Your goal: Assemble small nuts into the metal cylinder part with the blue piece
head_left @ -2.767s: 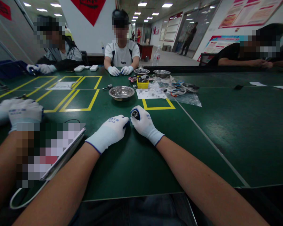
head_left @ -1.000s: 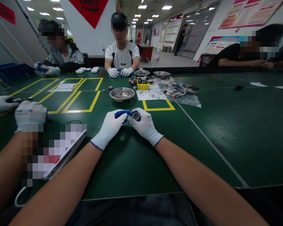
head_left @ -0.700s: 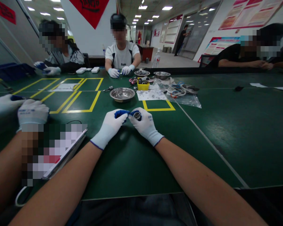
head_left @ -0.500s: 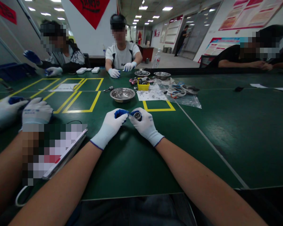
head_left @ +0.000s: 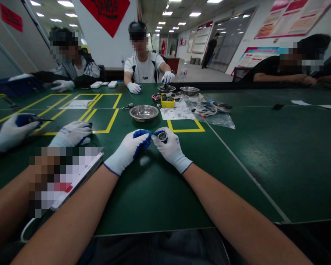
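My left hand, in a white glove with blue palm coating, is closed in a pinch at its fingertips. What lies between those fingertips is too small or hidden to make out. Gloved alike, my right hand grips a short dark cylindrical part with a pale ring on its round end, the end turned toward me. The fingertips of both hands meet or nearly meet above the green table. Just beyond them stands a shallow metal bowl.
To my left, a co-worker's gloved hands work near a phone-like device; one holds a dark pointed tool. Beyond the bowl are a yellow bin, small parts on white paper, and bagged cables. People sit opposite.
My hands stay together, with the left fingers shifted slightly. The co-worker's near hand on my left moved right, and the pointed tool now shows. The person opposite reaches into a bowl.
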A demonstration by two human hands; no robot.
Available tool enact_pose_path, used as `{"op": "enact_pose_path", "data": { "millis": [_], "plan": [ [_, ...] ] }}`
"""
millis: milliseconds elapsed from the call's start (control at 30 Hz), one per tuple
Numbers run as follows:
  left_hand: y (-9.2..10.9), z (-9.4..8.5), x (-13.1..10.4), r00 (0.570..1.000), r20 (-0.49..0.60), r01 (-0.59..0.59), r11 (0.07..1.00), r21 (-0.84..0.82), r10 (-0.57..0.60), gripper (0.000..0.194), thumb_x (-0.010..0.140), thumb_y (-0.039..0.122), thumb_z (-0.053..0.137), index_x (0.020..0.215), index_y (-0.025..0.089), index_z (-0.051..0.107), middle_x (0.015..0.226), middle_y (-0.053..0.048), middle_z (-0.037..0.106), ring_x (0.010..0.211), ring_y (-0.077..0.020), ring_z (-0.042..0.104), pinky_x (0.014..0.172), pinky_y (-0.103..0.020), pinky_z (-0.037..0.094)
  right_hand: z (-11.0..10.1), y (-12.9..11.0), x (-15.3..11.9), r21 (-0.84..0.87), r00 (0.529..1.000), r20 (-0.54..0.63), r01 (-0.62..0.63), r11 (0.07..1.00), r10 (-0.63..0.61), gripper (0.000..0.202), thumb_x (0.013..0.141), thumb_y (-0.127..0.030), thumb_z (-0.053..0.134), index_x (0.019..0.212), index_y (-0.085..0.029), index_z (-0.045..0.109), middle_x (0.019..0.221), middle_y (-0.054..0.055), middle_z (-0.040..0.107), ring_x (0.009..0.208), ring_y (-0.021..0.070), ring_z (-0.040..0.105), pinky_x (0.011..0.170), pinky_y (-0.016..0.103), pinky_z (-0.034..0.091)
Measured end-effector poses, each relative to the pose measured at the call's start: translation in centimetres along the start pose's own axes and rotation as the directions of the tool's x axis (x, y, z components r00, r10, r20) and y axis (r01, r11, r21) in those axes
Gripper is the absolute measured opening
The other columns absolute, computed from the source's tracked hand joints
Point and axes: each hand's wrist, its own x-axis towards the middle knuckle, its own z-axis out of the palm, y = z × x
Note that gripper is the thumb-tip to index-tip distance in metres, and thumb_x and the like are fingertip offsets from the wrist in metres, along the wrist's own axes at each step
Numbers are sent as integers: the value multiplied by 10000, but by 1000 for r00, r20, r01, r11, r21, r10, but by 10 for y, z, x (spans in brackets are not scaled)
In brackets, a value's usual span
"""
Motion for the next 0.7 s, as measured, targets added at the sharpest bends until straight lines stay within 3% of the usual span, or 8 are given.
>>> {"op": "enact_pose_path", "data": {
  "millis": [133,233,333,500,700],
  "plan": [
    [1,2,-3,991,-30,-125,989,80,128,428,604,399,895,928,151,763,903,-56,759,772,-169,667,771,-334,561,-1,-6,0,-29,997,-58,41,999,-42,250,862,-472,662,853,-238,572,794,25,659,731,199,617,701,335,532],
    [4,5,-8,952,-51,-282,929,240,302,341,695,383,831,948,161,780,959,-70,770,879,-211,692,872,-373,566,-1,-8,1,-29,998,-40,38,999,-39,246,829,-449,674,821,-244,539,767,12,634,699,187,595,673,324,513],
    [7,8,-13,911,3,-387,850,357,413,258,733,357,790,917,175,787,1003,-76,763,977,-250,702,956,-400,556,0,-9,1,-32,1000,-8,13,999,-14,206,814,-402,653,773,-250,520,726,-3,622,671,177,579,650,312,493],
    [8,14,-19,896,79,-418,770,482,437,217,748,356,768,877,182,774,1022,-69,711,992,-256,693,949,-399,558,-1,-10,-1,-41,1000,8,27,999,-27,149,772,-332,641,755,-248,519,686,-18,613,629,167,557,612,297,458],
    [8,15,-23,898,91,-406,734,544,430,222,800,372,753,930,192,756,1055,-60,697,985,-247,691,938,-398,561,-1,-9,-1,-81,998,15,55,995,-54,127,778,-301,637,783,-247,522,748,1,631,696,186,588,665,313,478]
  ]
}}
